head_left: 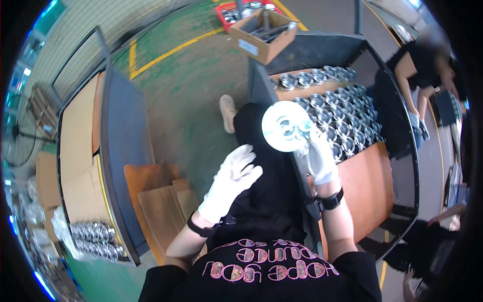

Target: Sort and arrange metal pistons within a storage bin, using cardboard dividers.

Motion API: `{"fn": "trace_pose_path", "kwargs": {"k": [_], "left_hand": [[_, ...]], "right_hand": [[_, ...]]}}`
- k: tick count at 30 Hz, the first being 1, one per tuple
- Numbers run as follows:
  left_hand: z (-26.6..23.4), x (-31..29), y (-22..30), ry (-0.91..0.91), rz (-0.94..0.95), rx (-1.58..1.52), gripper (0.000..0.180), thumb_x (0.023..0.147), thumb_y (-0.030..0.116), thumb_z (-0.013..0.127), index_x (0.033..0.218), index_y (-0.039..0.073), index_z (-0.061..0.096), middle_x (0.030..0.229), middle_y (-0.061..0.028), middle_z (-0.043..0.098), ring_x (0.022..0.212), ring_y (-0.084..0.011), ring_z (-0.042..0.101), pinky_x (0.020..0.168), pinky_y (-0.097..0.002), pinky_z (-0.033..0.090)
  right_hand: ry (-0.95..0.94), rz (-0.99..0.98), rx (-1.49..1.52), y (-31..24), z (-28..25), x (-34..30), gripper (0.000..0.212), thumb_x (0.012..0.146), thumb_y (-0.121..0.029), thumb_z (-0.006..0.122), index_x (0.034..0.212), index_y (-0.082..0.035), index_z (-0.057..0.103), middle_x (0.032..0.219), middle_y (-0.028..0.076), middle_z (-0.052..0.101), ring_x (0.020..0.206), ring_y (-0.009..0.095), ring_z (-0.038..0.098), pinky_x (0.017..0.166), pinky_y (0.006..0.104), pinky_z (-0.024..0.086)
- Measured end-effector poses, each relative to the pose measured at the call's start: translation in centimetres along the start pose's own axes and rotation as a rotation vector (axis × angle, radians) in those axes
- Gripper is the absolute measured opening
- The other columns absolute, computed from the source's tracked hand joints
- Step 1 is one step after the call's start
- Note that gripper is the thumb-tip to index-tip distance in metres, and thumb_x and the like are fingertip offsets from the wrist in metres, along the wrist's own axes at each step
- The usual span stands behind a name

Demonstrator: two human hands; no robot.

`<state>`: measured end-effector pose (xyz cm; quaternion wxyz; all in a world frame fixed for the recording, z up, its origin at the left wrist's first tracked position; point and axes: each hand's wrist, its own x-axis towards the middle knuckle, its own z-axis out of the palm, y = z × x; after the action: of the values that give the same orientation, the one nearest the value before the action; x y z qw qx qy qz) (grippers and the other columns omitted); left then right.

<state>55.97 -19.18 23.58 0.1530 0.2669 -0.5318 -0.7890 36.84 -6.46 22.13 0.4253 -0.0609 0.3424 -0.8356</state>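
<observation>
My right hand, in a white glove, is closed around the edge of a shiny round metal part. Its wide face is turned up and glares white, with mirror-like reflections around its middle. The part is raised over the near wall of a dark metal bin. Inside that bin stand rows of shiny cup-shaped metal parts, just beyond my right hand. My left hand, also gloved in white, is above my lap with its fingers apart. Nothing is in it.
A brown board lies in the bin's nearer part. Ahead, a cardboard box of metal pieces sits at the bin's corner, by a red crate. A cardboard-lined metal cart stands left. Other people are at the right.
</observation>
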Motion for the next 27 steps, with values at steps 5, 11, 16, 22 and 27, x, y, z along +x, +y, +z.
{"fn": "trace_pose_path", "kwargs": {"k": [5,11,16,22,27], "left_hand": [[-0.9,0.6,0.8,-0.060,-0.188,-0.544,0.034,0.100,0.015,0.046,0.131,0.001,0.045,0.126,-0.0096,0.054,0.118,-0.0179,0.053,0.103,-0.0319,0.041],[-4.1,0.5,-0.6,0.015,-0.127,-0.692,0.033,0.099,0.014,0.048,0.128,-0.003,0.047,0.119,-0.0088,0.058,0.108,-0.0146,0.058,0.091,-0.0272,0.048],[-3.6,0.1,2.5,0.244,0.032,-0.053,0.056,0.083,0.012,0.072,0.131,-0.003,0.047,0.115,-0.0094,0.060,0.109,-0.0162,0.058,0.093,-0.0264,0.047],[-3.1,1.1,1.9,0.367,0.674,0.842,0.060,0.061,0.009,0.085,0.113,0.005,0.057,0.130,-0.0123,0.050,0.115,-0.0277,0.056,0.093,-0.0374,0.050],[-2.5,1.6,1.2,0.288,0.850,0.938,0.064,0.060,0.004,0.081,0.116,0.006,0.052,0.130,-0.0147,0.048,0.121,-0.0346,0.051,0.097,-0.0422,0.048]], "right_hand": [[-0.096,0.162,0.117,5.6,1.3,-0.3,0.034,0.088,-0.021,0.068,0.115,-0.005,0.055,0.080,-0.003,0.053,0.065,0.006,0.049,0.058,0.0202,0.043],[-0.203,0.266,0.097,8.9,2.5,0.8,0.024,0.090,-0.026,0.067,0.103,-0.009,0.057,0.075,-0.005,0.051,0.060,0.004,0.044,0.055,0.0196,0.038],[-0.272,0.262,0.161,11.0,1.9,1.2,0.043,0.092,-0.026,0.063,0.126,-0.005,0.050,0.123,0.009,0.059,0.113,0.020,0.058,0.097,0.0363,0.047],[-0.133,0.616,0.394,12.3,4.5,0.2,0.041,0.099,-0.042,0.041,0.121,-0.010,0.054,0.118,0.004,0.062,0.107,0.021,0.060,0.088,0.0339,0.050],[-0.105,0.546,0.470,11.9,4.1,-0.1,0.043,0.099,-0.044,0.041,0.119,-0.008,0.055,0.115,0.005,0.063,0.100,0.020,0.062,0.083,0.0328,0.052]]}}
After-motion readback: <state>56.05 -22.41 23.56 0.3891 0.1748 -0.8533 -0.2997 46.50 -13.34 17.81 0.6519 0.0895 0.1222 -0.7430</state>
